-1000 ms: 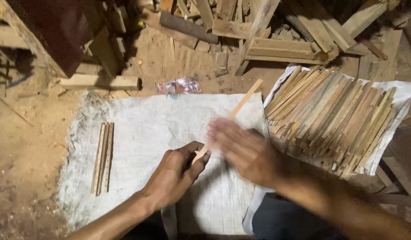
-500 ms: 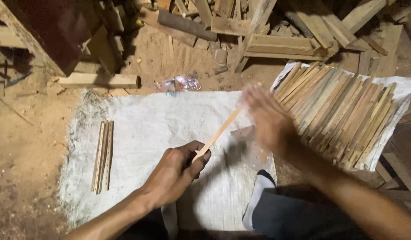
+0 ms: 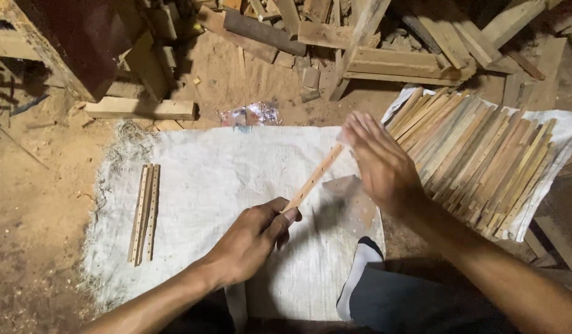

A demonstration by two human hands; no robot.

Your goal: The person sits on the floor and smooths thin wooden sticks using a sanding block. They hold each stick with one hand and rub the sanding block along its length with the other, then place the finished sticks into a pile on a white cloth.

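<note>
Head view shows the left hand (image 3: 252, 238) with fingers curled tight, pinching the lower end of a thin wooden strip (image 3: 314, 179) that slants up and away from them. Right hand (image 3: 379, 164) has fingers straight and pressed together, flat against the strip's far end. Below both hands lies a white sack cloth (image 3: 224, 173). Left of the fingers rest three perforated strips (image 3: 144, 213); right of them, a pile of wooden slats (image 3: 478, 154).

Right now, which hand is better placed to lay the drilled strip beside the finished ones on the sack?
Probably the left. The left hand grips the strip and is nearer the finished strips. The right hand is flat at its far end.
</note>
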